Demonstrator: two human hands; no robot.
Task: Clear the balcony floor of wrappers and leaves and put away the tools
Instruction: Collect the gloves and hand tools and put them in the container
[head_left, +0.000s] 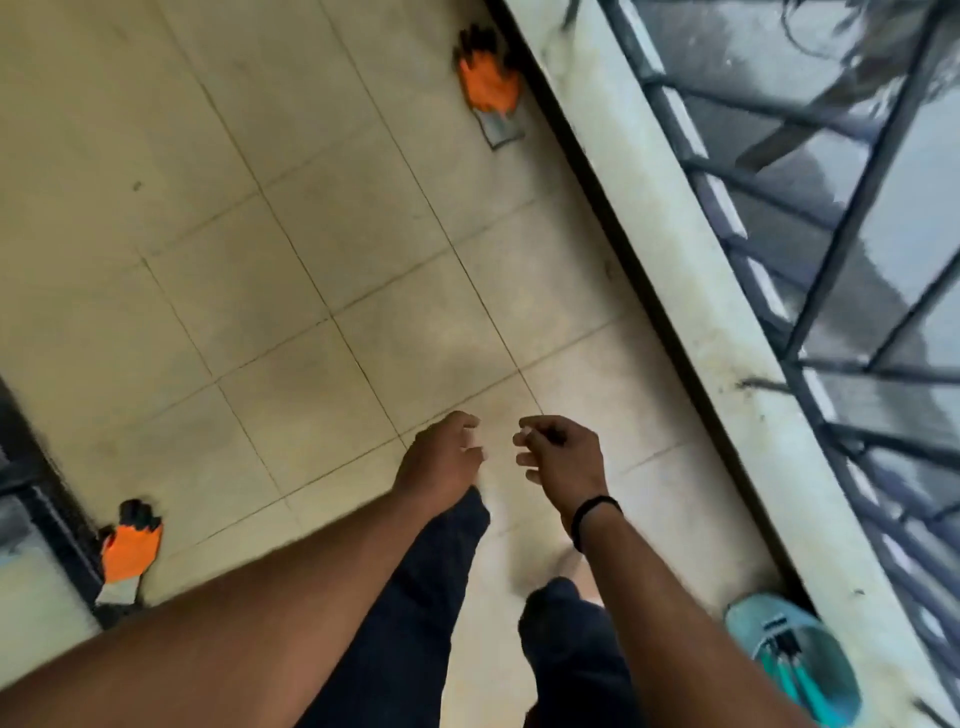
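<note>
Over the tiled floor (291, 291) both the left hand (441, 460) and right hand (561, 462) hang loosely curled and empty, no wrappers or leaves showing, yet one glove (488, 83) far right, another (130, 545) near left, and the tool tub (748, 623) near right look left to stow.

Orange-and-black gloves (488, 83), beige tiled floor (260, 260), teal tub (810, 660).
</note>
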